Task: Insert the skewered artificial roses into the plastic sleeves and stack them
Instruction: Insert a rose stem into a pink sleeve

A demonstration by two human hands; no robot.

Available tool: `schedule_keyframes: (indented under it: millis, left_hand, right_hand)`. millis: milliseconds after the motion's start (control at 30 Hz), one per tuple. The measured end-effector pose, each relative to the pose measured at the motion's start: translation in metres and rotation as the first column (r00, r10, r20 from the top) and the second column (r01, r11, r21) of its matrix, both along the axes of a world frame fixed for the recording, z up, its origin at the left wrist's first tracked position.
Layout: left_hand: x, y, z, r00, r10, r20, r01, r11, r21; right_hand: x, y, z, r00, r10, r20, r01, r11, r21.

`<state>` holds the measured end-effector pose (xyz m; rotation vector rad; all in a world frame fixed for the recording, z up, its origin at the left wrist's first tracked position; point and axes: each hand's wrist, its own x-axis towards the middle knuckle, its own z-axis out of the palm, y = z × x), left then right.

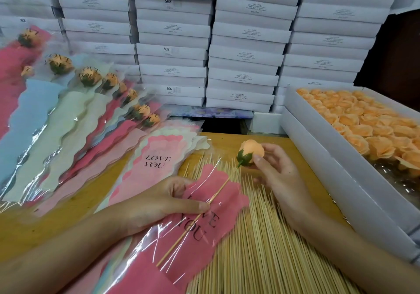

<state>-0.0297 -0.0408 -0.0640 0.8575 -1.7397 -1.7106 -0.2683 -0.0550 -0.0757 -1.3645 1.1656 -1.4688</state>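
Note:
An orange artificial rose (251, 150) with a green base sits on a thin wooden skewer (218, 192). My right hand (276, 171) pinches the rose head between thumb and fingers. The skewer's lower part lies inside a pink and clear plastic sleeve (204, 227) printed LOVE YOU, while the rose head is still outside its mouth. My left hand (163, 200) grips the sleeve near its opening, thumb pressed on top. The sleeve lies slanted over a bed of bare skewers (261, 248).
Empty sleeves (156, 164) lie in a pile left of centre. Several sleeved roses (91, 102) fan out at the left. A white box (318, 157) full of orange rose heads (363, 120) stands on the right. Stacked white boxes (204, 43) wall the back.

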Motion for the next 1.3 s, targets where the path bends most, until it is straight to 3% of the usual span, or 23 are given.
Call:
schedule_keyframes:
  millis: [433,1067,1300]
  left_hand:
    - [0.0,0.0,0.0,1.0,-0.03,-0.009,0.03,0.999,0.024]
    - [-0.001,-0.004,-0.004,0.995,0.084,-0.047,-0.085,0.996,-0.011]
    - [0.0,-0.004,-0.004,0.997,0.06,-0.042,-0.061,0.998,-0.024]
  right_hand:
    - [0.003,0.004,0.001,0.993,0.105,-0.056,-0.107,0.994,-0.028]
    - [0.015,0.022,0.009,0.942,0.322,-0.088,-0.329,0.941,-0.075]
    - [0.018,0.023,0.01,0.949,0.262,-0.176,-0.283,0.954,-0.103]
